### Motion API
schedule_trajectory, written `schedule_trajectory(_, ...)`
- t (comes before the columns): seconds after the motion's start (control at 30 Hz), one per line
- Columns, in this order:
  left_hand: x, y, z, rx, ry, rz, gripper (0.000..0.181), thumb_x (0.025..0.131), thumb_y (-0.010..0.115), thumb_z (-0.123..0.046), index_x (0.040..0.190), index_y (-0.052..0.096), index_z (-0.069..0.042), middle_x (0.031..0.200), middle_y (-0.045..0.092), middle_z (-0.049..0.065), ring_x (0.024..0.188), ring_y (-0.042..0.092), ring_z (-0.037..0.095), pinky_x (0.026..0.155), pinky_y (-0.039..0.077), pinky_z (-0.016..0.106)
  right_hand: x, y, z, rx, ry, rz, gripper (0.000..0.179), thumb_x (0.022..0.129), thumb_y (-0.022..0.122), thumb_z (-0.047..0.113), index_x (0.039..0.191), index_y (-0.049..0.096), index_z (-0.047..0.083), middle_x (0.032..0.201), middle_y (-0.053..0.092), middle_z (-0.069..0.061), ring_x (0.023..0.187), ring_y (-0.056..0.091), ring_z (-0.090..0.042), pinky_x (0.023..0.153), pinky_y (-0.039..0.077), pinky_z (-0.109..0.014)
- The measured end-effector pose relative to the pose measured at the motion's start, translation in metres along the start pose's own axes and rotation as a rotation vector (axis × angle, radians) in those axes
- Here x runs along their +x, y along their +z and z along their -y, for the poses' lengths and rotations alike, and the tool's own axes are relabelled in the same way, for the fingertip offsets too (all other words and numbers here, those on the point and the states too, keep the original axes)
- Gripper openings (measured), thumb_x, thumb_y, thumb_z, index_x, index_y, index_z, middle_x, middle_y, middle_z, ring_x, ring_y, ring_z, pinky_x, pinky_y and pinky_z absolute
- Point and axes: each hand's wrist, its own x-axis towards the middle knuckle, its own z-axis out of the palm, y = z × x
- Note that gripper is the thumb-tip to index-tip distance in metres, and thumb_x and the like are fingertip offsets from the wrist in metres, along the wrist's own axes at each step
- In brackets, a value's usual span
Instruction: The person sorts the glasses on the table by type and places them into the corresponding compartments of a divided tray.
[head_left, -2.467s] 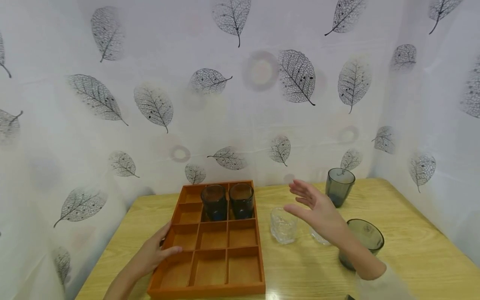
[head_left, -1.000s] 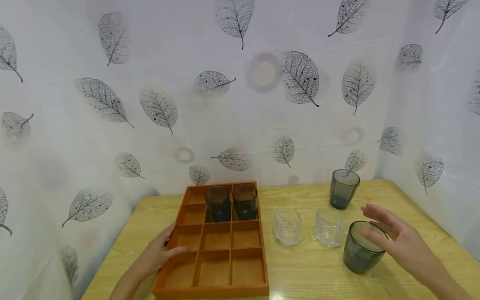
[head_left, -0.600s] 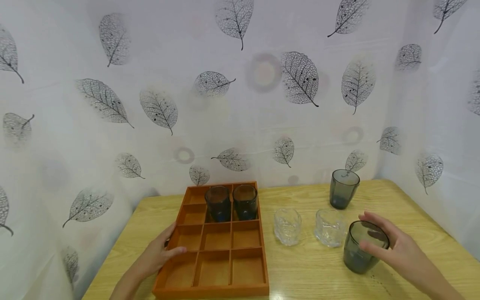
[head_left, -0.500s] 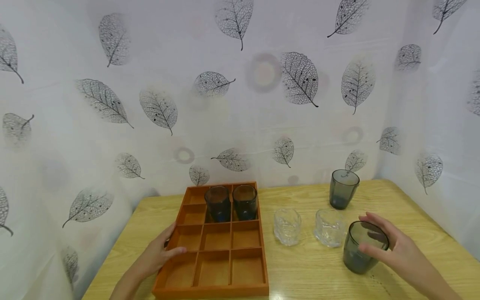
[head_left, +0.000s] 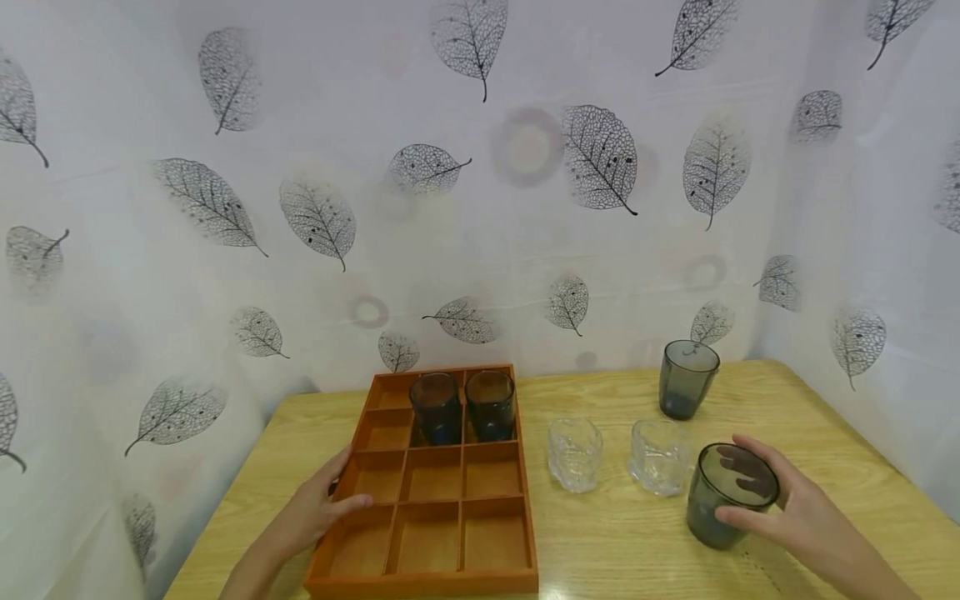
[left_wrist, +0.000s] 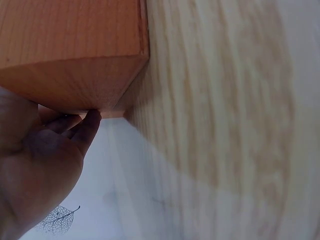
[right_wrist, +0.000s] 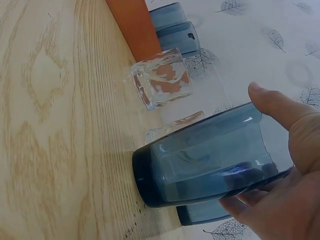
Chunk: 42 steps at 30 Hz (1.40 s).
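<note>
My left hand (head_left: 311,508) grips the left edge of a wooden compartment tray (head_left: 420,581), thumb over the rim and fingers against the outer side. In the left wrist view, the fingers (left_wrist: 90,131) press along the tray's wall (left_wrist: 75,82). At the right, my right hand (head_left: 802,517) holds a smoky grey drinking glass (head_left: 712,508), thumb on the near side and fingers behind it. That glass stands upright on the table. In the right wrist view, the hand (right_wrist: 295,195) is around the upper part of the grey glass (right_wrist: 205,155), thumb at the rim.
Two dark glasses (head_left: 437,408) stand side by side in the tray's back compartments. Two clear textured tumblers (head_left: 575,454) stand between tray and held glass. Another grey glass (head_left: 687,379) stands farther back. A leaf-print curtain (head_left: 480,208) encloses the wooden table (head_left: 600,550).
My right hand has moved from above the clear tumblers rightward and down to the nearer grey glass, and its fingers have closed round it. The left hand stays on the tray.
</note>
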Motion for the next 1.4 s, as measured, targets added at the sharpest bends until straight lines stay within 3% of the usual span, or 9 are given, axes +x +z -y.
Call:
schedule_trajectory(0.27, -0.001, 0.001, 0.002, -0.007, -0.004, 0.000, 0.099, 0.094, 0.078, -0.034, 0.161, 0.018, 0.008, 0.164, 0.024, 0.030, 0.146, 0.033, 0.049, 0.115, 0.035, 0.061, 0.001, 0.003, -0.002, 0.092, -0.086, -0.044, 0.073, 0.083, 0.079, -0.011, 0.145, 0.043, 0.002, 0.131, 0.061, 0.024, 0.113, 0.057, 0.010, 0.087, 0.045, -0.006)
schedule_trajectory(0.57, 0.001, 0.001, 0.004, -0.038, 0.004, 0.000, 0.099, 0.095, 0.077, -0.033, 0.162, 0.017, 0.006, 0.164, 0.025, 0.029, 0.146, 0.034, 0.048, 0.114, 0.036, 0.060, 0.000, 0.002, 0.004, 0.071, 0.035, -0.030, 0.072, 0.088, 0.081, 0.002, 0.147, 0.040, 0.003, 0.128, 0.062, 0.025, 0.112, 0.054, 0.013, 0.085, 0.044, -0.007)
schedule_trajectory(0.87, 0.001, 0.001, 0.004, -0.023, 0.004, 0.000, 0.099, 0.095, 0.077, -0.034, 0.162, 0.017, 0.007, 0.165, 0.024, 0.029, 0.146, 0.033, 0.048, 0.115, 0.034, 0.061, 0.007, 0.015, 0.019, 0.127, -0.163, -0.070, 0.072, 0.078, 0.082, -0.014, 0.140, 0.048, -0.001, 0.128, 0.068, 0.010, 0.114, 0.061, 0.005, 0.092, 0.044, -0.006)
schedule_trajectory(1.4, 0.001, 0.000, 0.001, 0.003, -0.016, 0.010, 0.099, 0.095, 0.077, -0.036, 0.161, 0.018, 0.007, 0.165, 0.022, 0.029, 0.147, 0.030, 0.049, 0.116, 0.032, 0.062, 0.028, 0.033, 0.060, 0.184, -0.130, 0.009, 0.069, 0.083, 0.084, -0.003, 0.143, 0.048, -0.002, 0.129, 0.066, 0.010, 0.111, 0.064, -0.001, 0.087, 0.051, -0.013)
